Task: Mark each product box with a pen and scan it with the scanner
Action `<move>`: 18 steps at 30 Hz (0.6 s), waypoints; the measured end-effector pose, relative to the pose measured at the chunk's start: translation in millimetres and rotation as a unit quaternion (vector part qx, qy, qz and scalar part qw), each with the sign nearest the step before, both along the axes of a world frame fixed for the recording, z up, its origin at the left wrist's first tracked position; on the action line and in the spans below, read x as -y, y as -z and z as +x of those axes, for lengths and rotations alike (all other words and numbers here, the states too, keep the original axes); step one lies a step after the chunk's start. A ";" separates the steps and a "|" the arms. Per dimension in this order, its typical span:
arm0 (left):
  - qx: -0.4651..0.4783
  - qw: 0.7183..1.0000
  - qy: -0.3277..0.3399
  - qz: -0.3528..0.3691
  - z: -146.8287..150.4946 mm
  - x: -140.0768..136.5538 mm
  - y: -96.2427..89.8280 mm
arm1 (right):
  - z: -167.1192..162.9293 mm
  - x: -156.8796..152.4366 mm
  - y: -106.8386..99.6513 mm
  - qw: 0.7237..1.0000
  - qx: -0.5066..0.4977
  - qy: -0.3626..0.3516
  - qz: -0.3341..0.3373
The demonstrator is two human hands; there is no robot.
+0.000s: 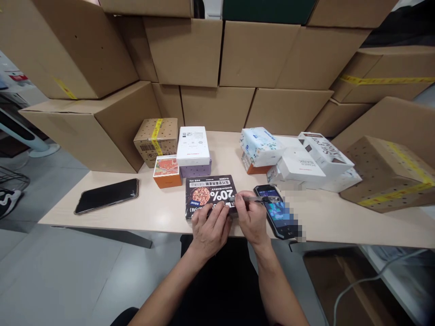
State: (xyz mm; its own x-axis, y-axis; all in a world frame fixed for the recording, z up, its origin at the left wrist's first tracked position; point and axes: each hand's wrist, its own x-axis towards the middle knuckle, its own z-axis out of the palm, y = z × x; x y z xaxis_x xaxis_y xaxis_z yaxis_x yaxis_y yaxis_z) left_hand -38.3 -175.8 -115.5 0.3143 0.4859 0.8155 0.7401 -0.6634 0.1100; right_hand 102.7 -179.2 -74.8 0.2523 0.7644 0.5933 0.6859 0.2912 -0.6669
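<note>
A dark food box with a large white "20%" and a picture of a round bowl of food lies flat at the table's front edge. My left hand rests on its near side, fingers stretched over the top and pressing on it. In my right hand is a thin grey metal tool, pinched between thumb and fingers. Its tip reaches over the right part of the box; its exact kind is not clear. Just right of that hand lies a rugged black phone with a lit screen, partly blurred out.
A dark-screened phone lies at the left. Behind the food box stand an orange box, a white box on a purple one, and a taped carton. White boxes are at the right. Stacked cartons wall off the back.
</note>
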 end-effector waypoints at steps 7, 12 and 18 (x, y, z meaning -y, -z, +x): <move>-0.003 1.000 0.000 0.001 -0.3 -0.5 -0.4 | -2.7 -3.9 0.3 1.000 0.012 0.000 -0.003; -0.003 1.000 0.000 -0.001 -0.5 -1.0 -0.8 | -2.9 -3.9 -1.6 1.000 0.025 -0.004 -0.010; -0.004 1.000 -0.007 -0.001 -0.4 -1.5 1.2 | -1.9 -4.2 0.4 1.000 0.028 0.000 -0.009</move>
State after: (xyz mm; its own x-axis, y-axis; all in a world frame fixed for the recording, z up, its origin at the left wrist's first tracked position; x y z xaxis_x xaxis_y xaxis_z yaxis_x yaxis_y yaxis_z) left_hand -38.7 -174.3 -116.6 0.3149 0.4911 0.8122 0.7498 -0.6534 0.1043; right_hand 100.8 -175.1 -75.3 0.2186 0.7758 0.5920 0.7220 0.2795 -0.6329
